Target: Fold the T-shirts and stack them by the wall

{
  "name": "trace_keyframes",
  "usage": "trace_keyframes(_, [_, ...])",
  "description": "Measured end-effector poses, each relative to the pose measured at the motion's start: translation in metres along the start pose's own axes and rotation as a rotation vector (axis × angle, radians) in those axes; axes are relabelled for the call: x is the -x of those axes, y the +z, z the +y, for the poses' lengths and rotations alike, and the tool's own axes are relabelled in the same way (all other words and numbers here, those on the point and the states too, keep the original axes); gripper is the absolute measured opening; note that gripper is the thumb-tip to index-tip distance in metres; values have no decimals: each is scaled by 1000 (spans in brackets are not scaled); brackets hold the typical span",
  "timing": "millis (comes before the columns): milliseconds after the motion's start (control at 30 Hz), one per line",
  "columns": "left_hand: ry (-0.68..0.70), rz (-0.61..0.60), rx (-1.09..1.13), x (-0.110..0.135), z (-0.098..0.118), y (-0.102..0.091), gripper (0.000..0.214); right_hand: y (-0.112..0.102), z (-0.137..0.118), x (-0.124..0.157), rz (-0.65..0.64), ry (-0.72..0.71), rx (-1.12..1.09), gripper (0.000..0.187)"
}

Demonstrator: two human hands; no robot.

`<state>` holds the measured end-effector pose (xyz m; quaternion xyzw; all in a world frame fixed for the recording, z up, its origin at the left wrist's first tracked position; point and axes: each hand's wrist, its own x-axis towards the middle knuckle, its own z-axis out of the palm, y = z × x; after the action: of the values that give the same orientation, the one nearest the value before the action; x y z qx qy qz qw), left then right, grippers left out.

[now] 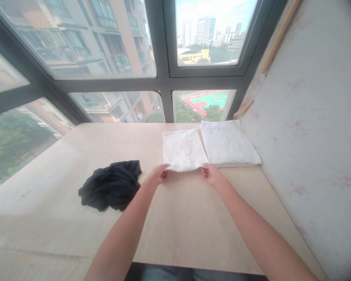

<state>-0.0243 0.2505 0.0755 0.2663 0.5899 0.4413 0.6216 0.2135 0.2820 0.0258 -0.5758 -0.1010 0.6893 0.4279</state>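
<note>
A folded white cloth (pixel 185 150) lies on the pale wooden surface, its near edge lifted a little. At its near left corner, my left hand (pixel 160 174) pinches the fabric between thumb and fingers. My right hand (pixel 210 174) grips the near right corner in the same way. Close on the right, touching or almost touching it, is a larger stack of folded white fabric (pixel 229 144). To the left of my left forearm lies a crumpled black garment (pixel 111 185), untouched; its exact kind cannot be made out.
The wooden surface (pixel 190 222) reaches back to large grey-framed windows (pixel 163 54). On the right, a flower-patterned wall (pixel 304 117) borders it. A seam runs across the surface at the lower left, and its front edge is near my body.
</note>
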Motion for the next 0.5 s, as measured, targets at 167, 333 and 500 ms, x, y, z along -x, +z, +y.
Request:
trace_keyframes(167, [45, -43, 133, 5, 16, 4, 35, 9, -26, 25, -28, -63, -66, 12])
trace_keyframes(333, [141, -68, 283, 21, 57, 14, 13, 21, -79, 73, -131, -239, -130, 11])
trace_keyframes(500, [319, -163, 309, 61, 122, 37, 25, 29, -140, 137, -258, -525, -123, 12])
